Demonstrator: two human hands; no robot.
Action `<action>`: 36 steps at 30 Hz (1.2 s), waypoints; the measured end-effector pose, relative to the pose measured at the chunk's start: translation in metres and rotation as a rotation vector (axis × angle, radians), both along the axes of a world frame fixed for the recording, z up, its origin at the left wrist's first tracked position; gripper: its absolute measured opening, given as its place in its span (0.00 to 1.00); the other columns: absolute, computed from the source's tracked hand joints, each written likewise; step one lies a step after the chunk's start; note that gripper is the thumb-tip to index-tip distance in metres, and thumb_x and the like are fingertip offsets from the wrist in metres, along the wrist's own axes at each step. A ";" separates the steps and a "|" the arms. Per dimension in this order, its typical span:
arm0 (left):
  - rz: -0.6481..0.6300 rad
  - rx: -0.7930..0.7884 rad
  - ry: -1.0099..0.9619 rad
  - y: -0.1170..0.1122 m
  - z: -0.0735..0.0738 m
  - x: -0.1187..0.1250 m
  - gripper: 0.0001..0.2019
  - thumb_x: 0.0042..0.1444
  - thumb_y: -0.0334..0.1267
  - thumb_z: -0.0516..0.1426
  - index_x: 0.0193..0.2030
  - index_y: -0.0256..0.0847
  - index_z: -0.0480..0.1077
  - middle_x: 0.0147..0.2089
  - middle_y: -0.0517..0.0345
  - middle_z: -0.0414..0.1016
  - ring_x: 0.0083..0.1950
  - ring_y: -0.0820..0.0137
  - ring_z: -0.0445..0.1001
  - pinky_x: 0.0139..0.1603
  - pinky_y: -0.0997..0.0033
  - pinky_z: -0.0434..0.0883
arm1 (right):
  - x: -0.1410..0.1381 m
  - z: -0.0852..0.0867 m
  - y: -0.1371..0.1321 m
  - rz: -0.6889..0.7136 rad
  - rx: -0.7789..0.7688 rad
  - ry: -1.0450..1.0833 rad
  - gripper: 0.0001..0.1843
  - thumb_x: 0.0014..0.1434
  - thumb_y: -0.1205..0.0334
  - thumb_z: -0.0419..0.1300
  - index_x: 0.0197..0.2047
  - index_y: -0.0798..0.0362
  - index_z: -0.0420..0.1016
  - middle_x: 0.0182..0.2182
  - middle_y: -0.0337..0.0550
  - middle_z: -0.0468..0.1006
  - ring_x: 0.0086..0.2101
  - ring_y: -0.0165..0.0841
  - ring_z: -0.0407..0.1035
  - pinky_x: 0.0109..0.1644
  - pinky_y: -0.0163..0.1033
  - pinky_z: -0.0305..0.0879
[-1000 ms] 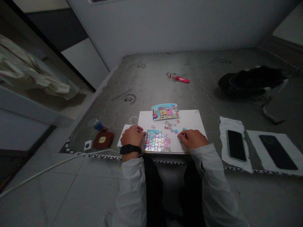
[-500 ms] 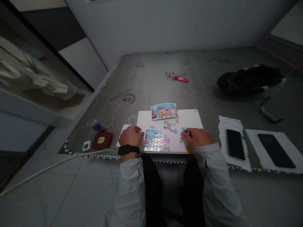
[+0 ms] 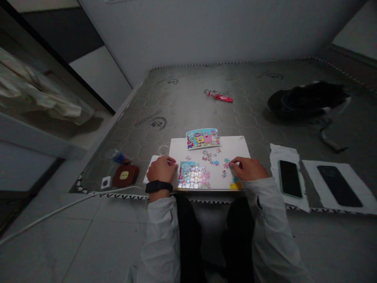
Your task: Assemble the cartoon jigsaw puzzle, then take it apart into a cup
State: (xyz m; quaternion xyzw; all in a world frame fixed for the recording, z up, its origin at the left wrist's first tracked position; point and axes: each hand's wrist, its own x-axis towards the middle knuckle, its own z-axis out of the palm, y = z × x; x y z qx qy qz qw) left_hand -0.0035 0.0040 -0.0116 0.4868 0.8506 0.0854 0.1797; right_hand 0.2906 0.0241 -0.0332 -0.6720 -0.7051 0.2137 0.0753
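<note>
In the head view, your work is partly done: a joined block of small, multicoloured jigsaw pieces (image 3: 193, 176) lies on the near left part of the white rectangular board (image 3: 216, 181). Its right edge is ragged, with pink pieces jutting out, so that side looks unfinished. Left over are a loose cluster of mixed-colour pieces (image 3: 210, 156) above and right of the block, a stray pale piece (image 3: 188, 158) above it, and pink-and-blue pieces (image 3: 226, 163) at your right hand (image 3: 247, 169). That hand's fingertips are at those pieces; you cannot tell whether the grip has closed on one. Your left hand (image 3: 162, 172) rests beside the block's left edge, thumb and finger near each other, its grip too small to read. The glossy cartoon picture card (image 3: 203, 139) lies at the board's far edge.
</note>
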 end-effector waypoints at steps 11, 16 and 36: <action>-0.015 -0.041 -0.009 0.000 -0.001 -0.001 0.09 0.52 0.40 0.63 0.40 0.50 0.80 0.44 0.60 0.84 0.47 0.62 0.79 0.43 0.67 0.68 | -0.011 0.002 -0.001 0.047 -0.001 -0.009 0.13 0.63 0.54 0.56 0.41 0.47 0.81 0.29 0.41 0.80 0.30 0.34 0.69 0.31 0.37 0.52; -0.030 -0.039 -0.025 -0.001 0.000 -0.001 0.07 0.52 0.40 0.63 0.38 0.49 0.80 0.43 0.59 0.84 0.46 0.61 0.79 0.44 0.66 0.69 | -0.001 -0.005 0.001 0.027 0.002 0.008 0.14 0.62 0.52 0.57 0.41 0.46 0.82 0.29 0.41 0.80 0.30 0.34 0.70 0.31 0.37 0.53; 0.001 0.030 0.010 0.001 0.001 -0.001 0.08 0.56 0.43 0.60 0.41 0.50 0.79 0.44 0.61 0.83 0.47 0.61 0.79 0.38 0.67 0.67 | -0.004 -0.012 0.005 0.014 0.021 0.058 0.10 0.58 0.53 0.63 0.40 0.46 0.81 0.25 0.36 0.76 0.27 0.30 0.66 0.30 0.36 0.52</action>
